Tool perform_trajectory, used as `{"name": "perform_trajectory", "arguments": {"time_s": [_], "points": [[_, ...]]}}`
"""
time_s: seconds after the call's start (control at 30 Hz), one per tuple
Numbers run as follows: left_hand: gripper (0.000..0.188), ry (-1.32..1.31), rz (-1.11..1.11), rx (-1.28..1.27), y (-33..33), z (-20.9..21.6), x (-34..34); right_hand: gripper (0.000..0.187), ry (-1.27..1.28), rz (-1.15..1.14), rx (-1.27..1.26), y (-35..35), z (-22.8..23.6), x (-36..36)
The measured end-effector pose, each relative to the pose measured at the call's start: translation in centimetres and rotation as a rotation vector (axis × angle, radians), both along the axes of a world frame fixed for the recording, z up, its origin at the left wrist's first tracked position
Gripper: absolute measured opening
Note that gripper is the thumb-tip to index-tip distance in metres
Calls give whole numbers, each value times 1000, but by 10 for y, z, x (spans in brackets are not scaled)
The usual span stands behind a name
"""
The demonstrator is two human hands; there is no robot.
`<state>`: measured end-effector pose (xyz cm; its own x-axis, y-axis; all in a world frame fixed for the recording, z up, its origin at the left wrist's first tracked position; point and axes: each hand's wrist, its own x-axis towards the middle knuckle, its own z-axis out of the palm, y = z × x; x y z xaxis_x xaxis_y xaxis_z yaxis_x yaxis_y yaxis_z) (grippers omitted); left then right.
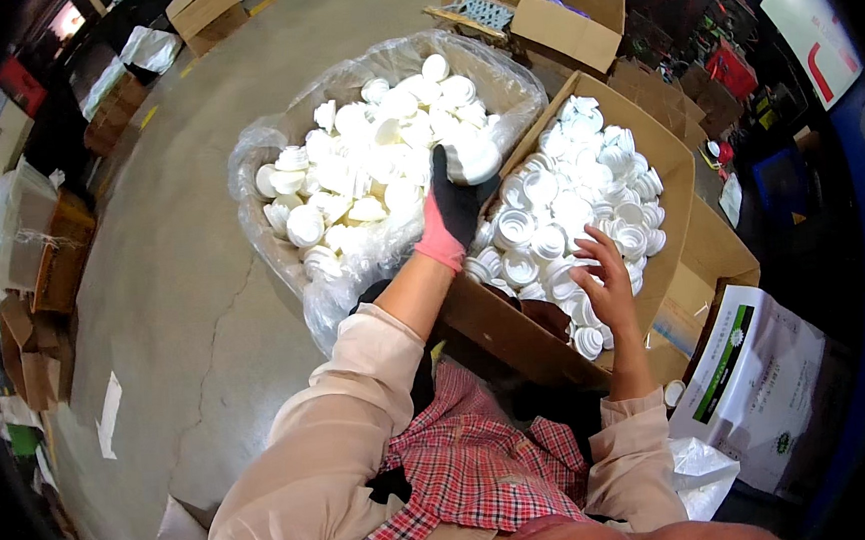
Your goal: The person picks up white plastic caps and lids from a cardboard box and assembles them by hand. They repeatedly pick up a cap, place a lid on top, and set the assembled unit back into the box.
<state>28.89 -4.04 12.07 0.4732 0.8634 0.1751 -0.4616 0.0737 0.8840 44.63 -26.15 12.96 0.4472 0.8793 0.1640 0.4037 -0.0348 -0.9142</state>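
My left hand (pixel 456 200), in a black glove with a pink cuff, is closed on a white plastic cap (pixel 472 159). It is over the inner edge of a plastic-lined box (pixel 258 147) heaped with white caps (pixel 355 165). On the right, my bare right hand (pixel 606 280) hovers with its fingers apart and slightly bent, and nothing shows in it. Below it lie ridged white screw caps (pixel 549 242), loosely piled in a brown cardboard box (pixel 676 188). The two boxes stand side by side.
Behind the boxes stands an open carton (pixel 577 34). A white printed sack (pixel 762 387) is at my right, by a cardboard flap. Grey concrete floor (pixel 203 286) extends to the left, with a white strip (pixel 110 415) on it. Cartons and bags line the far left.
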Motion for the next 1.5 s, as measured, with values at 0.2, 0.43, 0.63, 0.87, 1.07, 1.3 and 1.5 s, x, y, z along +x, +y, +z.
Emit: {"name": "perform_trajectory", "arguments": {"time_s": [0.2, 0.43, 0.63, 0.87, 1.07, 1.3, 1.5], "points": [[50, -86, -210, -489, -4, -19, 2, 40, 29, 122, -104, 8, -22, 1], [40, 407, -353, 329, 3, 30, -21, 55, -436, 495, -601, 7, -74, -34], [51, 1375, 34, 1008, 102, -37, -94, 41, -455, 425, -595, 8, -132, -51], [63, 1556, -174, 1422, 177, -134, -115, 32, -406, 348, -496, 16, -120, -59], [73, 1643, -124, 1229, 282, -136, -59, 26, -483, 363, -577, 20, -114, -57], [66, 1804, 226, 1104, 304, -151, -53, 27, -441, 363, -525, 20, -124, -54], [62, 1926, 46, 1121, 268, -133, -131, 24, -466, 331, -530, 19, -125, -58]]}}
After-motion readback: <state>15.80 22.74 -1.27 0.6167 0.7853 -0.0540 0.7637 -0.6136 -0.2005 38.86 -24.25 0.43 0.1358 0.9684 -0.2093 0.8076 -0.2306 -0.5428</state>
